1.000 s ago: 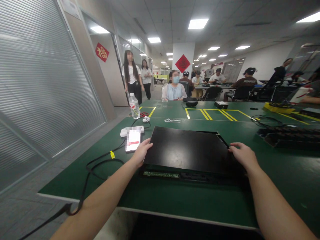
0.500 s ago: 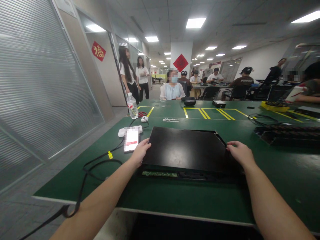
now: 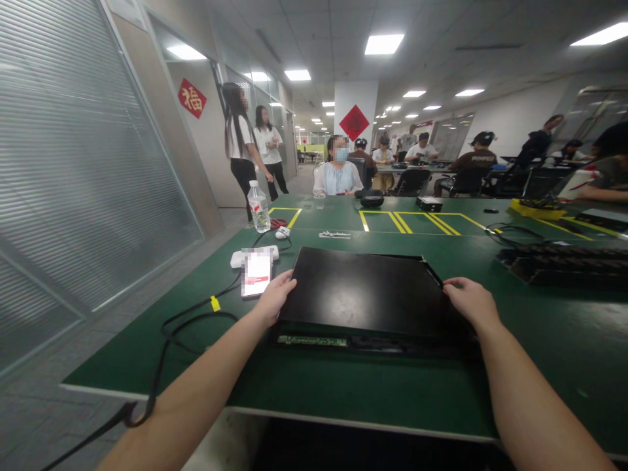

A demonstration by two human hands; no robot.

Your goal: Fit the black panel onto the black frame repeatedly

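Note:
A flat black panel (image 3: 363, 288) lies slightly askew over a black casing in front of me. Along the near side, a green circuit board strip (image 3: 311, 341) shows in the gap between panel and casing (image 3: 392, 345). My left hand (image 3: 277, 296) grips the panel's left edge, thumb on top and the other fingers partly hidden. At the far right corner, my right hand (image 3: 471, 299) pinches the panel's edge with thumb and forefinger. What lies under the panel is mostly hidden.
Left of the panel lie a phone (image 3: 256, 273), a white device (image 3: 240, 257) and a black cable (image 3: 171, 337). A water bottle (image 3: 258, 208) stands behind. Dark metal parts (image 3: 564, 261) lie at right on the green table (image 3: 147, 363). A masked person (image 3: 338, 176) sits opposite.
My hands and the panel have barely moved. In the background, two standing people have shifted to the left.

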